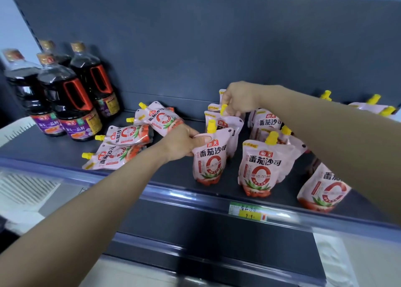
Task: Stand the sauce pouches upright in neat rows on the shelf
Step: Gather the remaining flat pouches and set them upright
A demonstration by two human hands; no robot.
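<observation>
Pink tomato sauce pouches with yellow spouts fill a dark shelf [54, 150]. My left hand [184, 143] grips the top left of the front upright pouch [209, 165], thumb across its face. My right hand [238, 98] pinches the top of a pouch [225, 121] standing further back in the same row. A second upright row starts with a front pouch [263, 167]. Another pouch [323, 189] leans at the right front. Three pouches [128, 134] lie flat to the left of the rows. More pouches [373, 106] lie at the far right back.
Several dark soy sauce bottles [71, 104] with red handles stand at the shelf's left end. A green and yellow price tag [247, 213] sits on the shelf's front rail. The grey back panel [195, 48] rises behind everything. A lower shelf lies underneath.
</observation>
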